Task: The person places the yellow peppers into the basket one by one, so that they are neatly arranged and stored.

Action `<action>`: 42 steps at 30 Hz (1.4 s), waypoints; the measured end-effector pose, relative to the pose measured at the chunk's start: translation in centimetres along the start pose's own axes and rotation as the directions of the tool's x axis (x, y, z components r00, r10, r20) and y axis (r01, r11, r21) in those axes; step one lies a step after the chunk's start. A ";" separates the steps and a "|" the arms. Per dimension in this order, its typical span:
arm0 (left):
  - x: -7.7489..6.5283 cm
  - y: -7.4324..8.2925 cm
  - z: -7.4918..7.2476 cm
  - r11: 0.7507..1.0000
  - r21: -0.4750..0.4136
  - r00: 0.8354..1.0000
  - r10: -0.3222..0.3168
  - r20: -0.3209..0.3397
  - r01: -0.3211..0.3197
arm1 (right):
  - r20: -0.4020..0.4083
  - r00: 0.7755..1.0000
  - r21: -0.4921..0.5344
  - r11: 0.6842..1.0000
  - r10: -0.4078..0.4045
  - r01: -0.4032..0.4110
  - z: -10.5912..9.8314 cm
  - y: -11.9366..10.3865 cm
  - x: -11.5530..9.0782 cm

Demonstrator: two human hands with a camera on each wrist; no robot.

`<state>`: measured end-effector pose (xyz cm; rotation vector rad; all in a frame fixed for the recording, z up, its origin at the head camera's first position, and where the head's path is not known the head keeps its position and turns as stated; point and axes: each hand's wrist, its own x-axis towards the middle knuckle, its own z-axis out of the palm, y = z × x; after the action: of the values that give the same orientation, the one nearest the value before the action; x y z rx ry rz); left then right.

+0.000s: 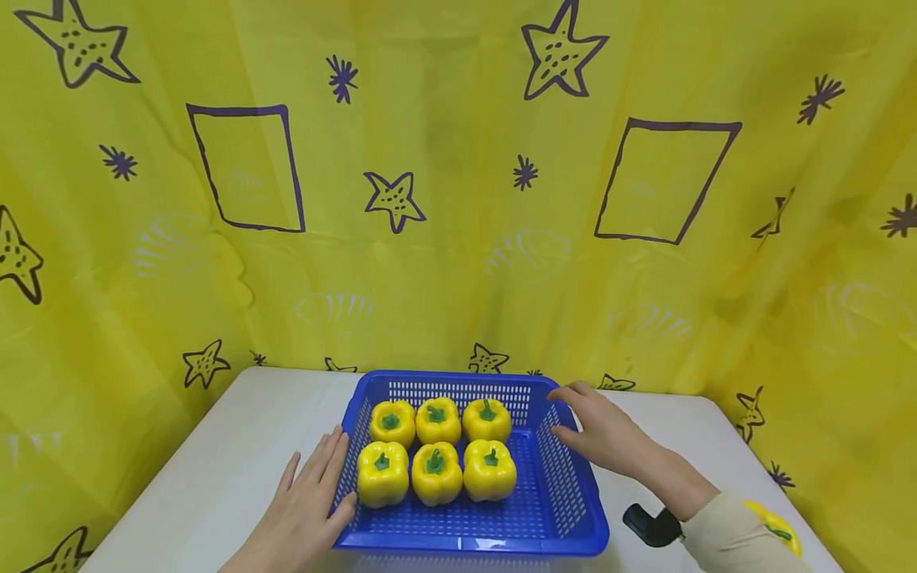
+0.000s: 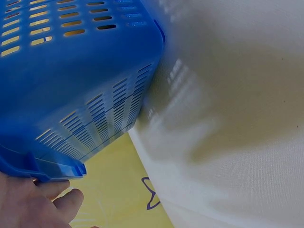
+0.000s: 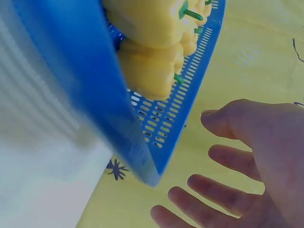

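Observation:
A blue plastic basket (image 1: 540,543) with slotted walls stands on the white table, holding several yellow bell peppers (image 1: 438,474) with green stems, set in two rows. My left hand (image 1: 304,497) lies along the basket's left rim, fingers straight and thumb at the near part of that rim. In the left wrist view, its fingertips show right at the rim. My right hand (image 1: 602,426) is over the far right corner with its fingers spread. The right wrist view shows that hand (image 3: 251,166) apart from the basket wall, with nothing in it.
Another yellow pepper (image 1: 781,532) lies on the table (image 1: 215,446) at the right, partly hidden by the right sleeve. A black wrist mount (image 1: 650,525) sits under the right forearm. Behind the table hangs a yellow patterned curtain (image 1: 444,270).

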<state>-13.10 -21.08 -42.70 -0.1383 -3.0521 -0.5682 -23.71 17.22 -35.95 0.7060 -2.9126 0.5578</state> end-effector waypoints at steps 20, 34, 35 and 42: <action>-0.1 -0.2 -0.2 1.000 -0.004 1.000 -0.006 0.008 0.007 | -0.099 0.995 -0.030 0.999 -0.033 0.030 -1.2 2.6 -4.4; -0.1 -0.3 -0.1 1.000 -0.003 1.000 -0.005 0.012 0.005 | -0.138 0.990 -0.052 0.999 -0.004 -0.003 -1.3 4.9 -6.9; -0.1 -0.2 -0.1 1.000 -0.002 1.000 -0.006 0.011 0.006 | -0.143 0.990 -0.055 0.998 -0.007 -0.001 -1.3 5.2 -7.0; 0.0 -0.1 -0.1 1.000 -0.008 1.000 -0.005 0.009 0.005 | -0.150 0.988 -0.084 0.996 0.026 -0.039 -1.5 7.0 -8.5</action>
<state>-13.09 -21.16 -42.68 -0.1344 -3.0602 -0.5826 -19.35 27.17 -38.33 0.5802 -2.7951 0.4626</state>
